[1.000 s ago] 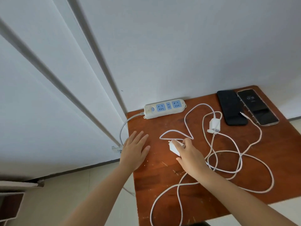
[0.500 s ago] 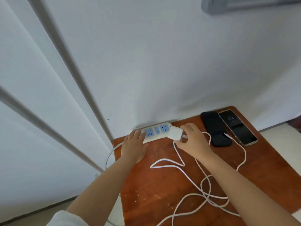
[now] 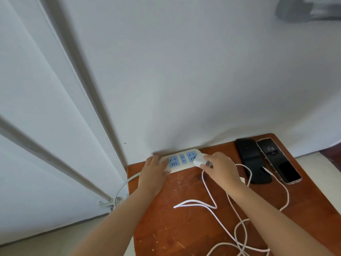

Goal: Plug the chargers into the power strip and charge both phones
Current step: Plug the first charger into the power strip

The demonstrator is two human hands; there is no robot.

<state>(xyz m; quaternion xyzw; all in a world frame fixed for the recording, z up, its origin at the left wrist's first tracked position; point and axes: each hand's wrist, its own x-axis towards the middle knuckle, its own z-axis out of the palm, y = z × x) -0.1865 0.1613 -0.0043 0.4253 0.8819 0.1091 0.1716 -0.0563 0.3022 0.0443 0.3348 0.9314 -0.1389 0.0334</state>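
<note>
Small white plastic charger block (image 3: 199, 160) pinched in right hand (image 3: 220, 169), right at the blue socket of long white power strip (image 3: 181, 160). Left hand (image 3: 154, 169) flat, pressing strip's near end. Step: plugging first charger. Next: line up prongs, push straight in.

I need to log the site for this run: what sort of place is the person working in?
Most likely a home room, in a corner on the floor. A low wooden board sits against a plain white wall, with pale floor tiles beside it. On it lie a household power strip and two phones.
</note>
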